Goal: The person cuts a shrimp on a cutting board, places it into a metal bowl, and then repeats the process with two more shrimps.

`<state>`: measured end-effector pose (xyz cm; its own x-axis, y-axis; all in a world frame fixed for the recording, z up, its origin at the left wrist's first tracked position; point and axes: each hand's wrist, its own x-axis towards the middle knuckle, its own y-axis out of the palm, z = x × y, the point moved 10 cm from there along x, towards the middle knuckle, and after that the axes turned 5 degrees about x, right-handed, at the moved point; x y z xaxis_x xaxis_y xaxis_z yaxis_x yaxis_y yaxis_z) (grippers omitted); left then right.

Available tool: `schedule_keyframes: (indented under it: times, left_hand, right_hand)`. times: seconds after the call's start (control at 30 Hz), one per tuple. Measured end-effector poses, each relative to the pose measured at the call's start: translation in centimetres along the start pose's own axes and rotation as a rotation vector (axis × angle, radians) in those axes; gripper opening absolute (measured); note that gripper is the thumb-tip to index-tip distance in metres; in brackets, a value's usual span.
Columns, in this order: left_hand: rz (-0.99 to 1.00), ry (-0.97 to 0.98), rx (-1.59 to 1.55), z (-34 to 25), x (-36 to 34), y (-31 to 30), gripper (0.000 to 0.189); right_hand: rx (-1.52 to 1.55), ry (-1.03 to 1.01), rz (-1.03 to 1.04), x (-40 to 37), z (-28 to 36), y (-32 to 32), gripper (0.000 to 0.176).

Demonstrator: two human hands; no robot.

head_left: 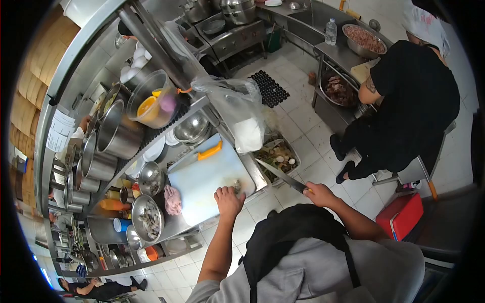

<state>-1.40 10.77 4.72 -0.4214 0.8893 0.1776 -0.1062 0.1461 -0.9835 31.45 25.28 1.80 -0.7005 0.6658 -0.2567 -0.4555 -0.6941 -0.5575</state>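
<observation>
My left hand rests on the near edge of a white cutting board, its fingers bent around a small greyish piece of food, partly hidden by them. Held off to the right of the board is a knife, with my right hand closed round its handle and the blade pointing up and left. A second knife with a yellow handle lies at the board's far side. Left of the board are a crumpled pink item and a metal bowl of greyish pieces that look like shrimp.
A plastic bag hangs from the shelf edge above a bin of scraps. Metal pots crowd the shelf at left. A co-worker in black stands at right, beside bowls of meat. A red cooler sits behind.
</observation>
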Motion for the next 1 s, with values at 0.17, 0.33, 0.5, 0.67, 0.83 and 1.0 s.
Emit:
schedule_keyframes:
  times: [0.17,0.33,0.5,0.67,0.83,1.0]
  left_hand:
    - [0.102,-0.263,-0.076,0.6,1.7,3.8,0.037]
    - [0.065,-0.343,-0.255,-1.2,3.5,3.8,0.030]
    - [0.113,-0.485,-0.141,-3.1,4.3,3.4,0.037]
    - [0.317,-0.584,-0.297,-2.8,0.9,1.8,0.051]
    - [0.448,-0.429,-0.372,-1.4,-0.7,0.9,0.050]
    - [0.260,0.163,0.001,-4.7,0.8,0.1,0.078]
  right_hand:
    - [-0.032,0.092,0.057,-0.6,-2.7,-0.9,0.030]
    - [0.067,0.070,0.137,1.2,-2.2,-0.2,0.029]
    - [0.105,0.134,0.302,5.0,-1.8,2.6,0.030]
    - [-0.042,0.067,0.295,10.0,0.7,3.9,0.036]
    - [-0.084,0.030,0.299,13.9,2.3,4.4,0.039]
    - [-0.107,-0.019,0.311,14.8,3.3,4.7,0.040]
